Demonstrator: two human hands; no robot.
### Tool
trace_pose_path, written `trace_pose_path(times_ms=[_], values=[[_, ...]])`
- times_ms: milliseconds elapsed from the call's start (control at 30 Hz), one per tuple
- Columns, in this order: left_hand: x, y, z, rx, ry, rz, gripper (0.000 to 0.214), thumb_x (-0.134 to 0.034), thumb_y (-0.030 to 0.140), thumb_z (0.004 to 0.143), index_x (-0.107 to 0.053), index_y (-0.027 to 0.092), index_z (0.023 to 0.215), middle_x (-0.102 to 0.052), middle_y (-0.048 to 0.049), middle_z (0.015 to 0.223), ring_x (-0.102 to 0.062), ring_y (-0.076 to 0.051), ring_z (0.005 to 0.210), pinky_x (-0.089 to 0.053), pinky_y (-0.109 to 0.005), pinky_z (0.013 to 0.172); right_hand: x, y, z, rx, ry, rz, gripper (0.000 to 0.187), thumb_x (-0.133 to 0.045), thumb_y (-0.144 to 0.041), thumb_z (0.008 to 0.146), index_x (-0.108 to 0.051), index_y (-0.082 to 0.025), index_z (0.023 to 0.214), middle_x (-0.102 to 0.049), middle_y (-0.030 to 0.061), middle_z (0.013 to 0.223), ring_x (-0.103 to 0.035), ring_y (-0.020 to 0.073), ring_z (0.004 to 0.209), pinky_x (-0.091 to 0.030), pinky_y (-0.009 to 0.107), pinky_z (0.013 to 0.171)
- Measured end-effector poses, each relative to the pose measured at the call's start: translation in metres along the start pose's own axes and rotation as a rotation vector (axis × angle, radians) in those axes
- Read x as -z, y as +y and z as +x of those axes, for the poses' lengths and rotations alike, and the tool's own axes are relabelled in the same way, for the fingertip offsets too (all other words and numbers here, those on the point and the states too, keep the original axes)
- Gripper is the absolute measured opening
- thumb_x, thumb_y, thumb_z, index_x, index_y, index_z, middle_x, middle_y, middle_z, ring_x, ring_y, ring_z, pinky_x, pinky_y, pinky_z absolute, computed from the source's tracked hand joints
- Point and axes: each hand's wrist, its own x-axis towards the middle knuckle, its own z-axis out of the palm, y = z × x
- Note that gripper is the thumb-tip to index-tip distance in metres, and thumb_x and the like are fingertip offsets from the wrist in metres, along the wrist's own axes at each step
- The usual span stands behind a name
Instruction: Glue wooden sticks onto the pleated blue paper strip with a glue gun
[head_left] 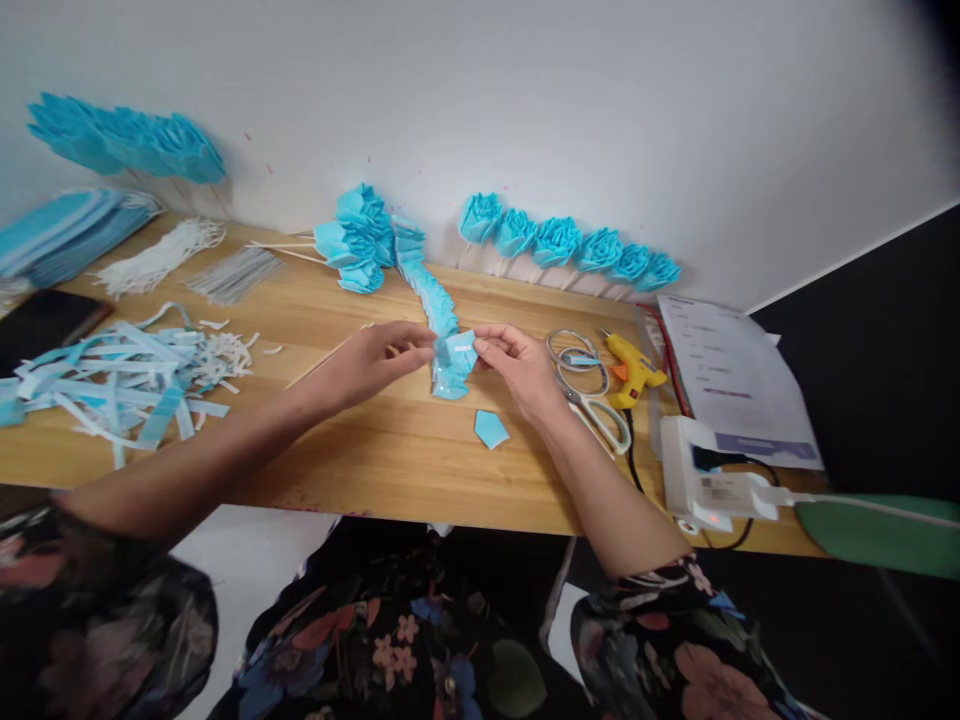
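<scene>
My right hand (517, 365) pinches the right edge of a light blue fabric petal (460, 352), which has a small whitish mark on its face. Opposite it, my left hand (382, 360) has thumb and forefinger drawn together at the petal's left side; what lies between those fingertips is too small to make out. Beneath and behind the petal runs a long row of overlapping blue petals (433, 297), reaching back toward the wall. One loose blue petal (491, 429) lies flat on the wooden table (390, 460), in front of my hands. A thin wooden stick (315, 368) shows partly behind my left hand.
Blue fabric roses (556, 241) on sticks lean along the wall, with more roses (360, 240) lying nearby. Scissors (600, 415), a tape roll (576, 362) and a yellow glue gun (634, 370) sit right, beside a power strip (686, 470). Fabric scraps (112, 375) and face masks (75, 230) lie left.
</scene>
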Motion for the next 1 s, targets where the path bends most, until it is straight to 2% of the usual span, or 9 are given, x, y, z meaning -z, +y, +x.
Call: trace_pose_path(times_ms=[133, 300, 367, 433, 600, 800, 900, 1000], values=[[-0.028, 0.003, 0.022, 0.093, -0.089, -0.216, 0.026, -0.063, 0.043, 0.093, -0.072, 0.019, 0.093, -0.075, -0.0046, 0.089, -0.069, -0.02, 0.082, -0.054, -0.031, 0.076, 0.0, 0.0, 0.0, 0.025, -0.018, -0.014, 0.039, -0.087, -0.051, 0.072, -0.077, -0.022, 0.097, -0.076, 0.0001, 0.08, -0.07, 0.0168, 0.077, -0.058, 0.031, 0.077], [-0.034, 0.004, 0.026, 0.181, -0.04, -0.409, 0.013, -0.069, 0.031, 0.086, -0.067, 0.018, 0.083, -0.069, -0.001, 0.074, -0.063, -0.015, 0.068, -0.05, -0.026, 0.066, 0.0, -0.005, -0.003, 0.017, -0.024, -0.055, 0.04, -0.08, -0.06, 0.079, -0.077, -0.022, 0.091, -0.074, 0.0011, 0.081, -0.067, 0.0167, 0.076, -0.056, 0.031, 0.076], [-0.035, 0.003, 0.025, 0.195, -0.019, -0.45, 0.013, -0.069, 0.03, 0.085, -0.066, 0.018, 0.081, -0.068, -0.0007, 0.073, -0.062, -0.014, 0.066, -0.049, -0.026, 0.065, -0.001, -0.007, -0.004, 0.0, -0.052, -0.09, 0.042, -0.076, -0.063, 0.082, -0.075, -0.021, 0.084, -0.07, 0.0007, 0.076, -0.063, 0.0161, 0.073, -0.053, 0.03, 0.074], [-0.037, 0.0, 0.025, 0.205, -0.036, -0.485, 0.013, -0.07, 0.029, 0.084, -0.066, 0.018, 0.08, -0.068, -0.0004, 0.071, -0.062, -0.014, 0.064, -0.049, -0.026, 0.064, -0.003, -0.008, -0.006, -0.031, -0.102, -0.127, 0.04, -0.079, -0.061, 0.079, -0.072, -0.021, 0.079, -0.067, -0.0001, 0.073, -0.06, 0.0156, 0.07, -0.05, 0.03, 0.071], [-0.042, -0.009, 0.026, 0.183, -0.086, -0.49, 0.015, -0.074, 0.028, 0.083, -0.065, 0.017, 0.077, -0.067, 0.0001, 0.069, -0.061, -0.013, 0.064, -0.049, -0.024, 0.064, -0.006, -0.006, -0.007, -0.017, -0.154, -0.148, 0.031, -0.08, -0.048, 0.074, -0.063, -0.021, 0.072, -0.061, -0.002, 0.07, -0.052, 0.0137, 0.067, -0.042, 0.028, 0.066], [-0.035, -0.012, 0.025, 0.157, -0.147, -0.44, 0.013, -0.072, 0.029, 0.085, -0.067, 0.017, 0.08, -0.07, -0.0015, 0.071, -0.064, -0.014, 0.065, -0.05, -0.025, 0.065, -0.003, -0.007, -0.006, -0.007, -0.179, -0.216, 0.031, -0.076, -0.047, 0.076, -0.062, -0.021, 0.067, -0.054, -0.0033, 0.064, -0.043, 0.0126, 0.063, -0.036, 0.028, 0.061], [-0.032, -0.013, 0.025, 0.138, -0.162, -0.412, 0.014, -0.07, 0.03, 0.086, -0.068, 0.017, 0.084, -0.072, -0.0028, 0.075, -0.067, -0.015, 0.068, -0.053, -0.027, 0.067, 0.0, -0.008, -0.006, -0.023, -0.202, -0.21, 0.029, -0.076, -0.048, 0.077, -0.067, -0.021, 0.07, -0.059, -0.0023, 0.066, -0.048, 0.0138, 0.064, -0.04, 0.029, 0.064], [-0.031, -0.014, 0.026, 0.125, -0.121, -0.408, 0.015, -0.07, 0.032, 0.084, -0.069, 0.017, 0.083, -0.072, -0.0022, 0.074, -0.066, -0.015, 0.066, -0.053, -0.027, 0.065, 0.003, -0.011, -0.006, -0.039, -0.221, -0.206, 0.029, -0.074, -0.049, 0.082, -0.071, -0.021, 0.074, -0.066, 0.0, 0.071, -0.057, 0.0156, 0.07, -0.046, 0.03, 0.07]])
